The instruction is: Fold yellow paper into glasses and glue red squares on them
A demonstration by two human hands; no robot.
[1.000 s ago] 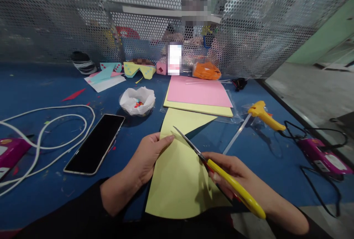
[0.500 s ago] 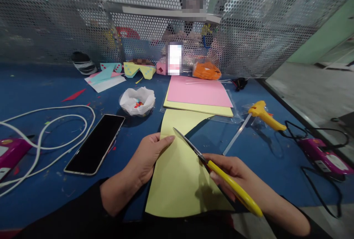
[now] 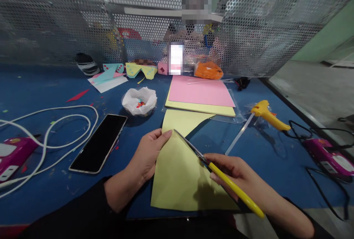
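A pale yellow sheet [image 3: 179, 180] lies in front of me at the near middle of the blue table [image 3: 210, 139], a wedge-shaped gap open in its right side. It looks like light, bendy card, easily creased and probably weakest beside that gap, so its uncut left edge seems the best place to hold. There my left hand [image 3: 149, 152] pinches it, thumb on top. My right hand [image 3: 235, 170] is curled round the yellow-handled scissors [image 3: 236, 189], their tip pointing far and left over the sheet; I cannot quite tell how far the blades are parted, since they show nearly edge-on. Just beyond the sheet, a stack of pink and yellow paper [image 3: 201, 91] limits room on the far side. To the right lies a yellow glue gun [image 3: 267, 115], its clear stick reaching toward my right hand. Left are a dark phone [image 3: 99, 143], a looped white cable [image 3: 95, 117] and, farther, a paper-lined bowl [image 3: 129, 100].
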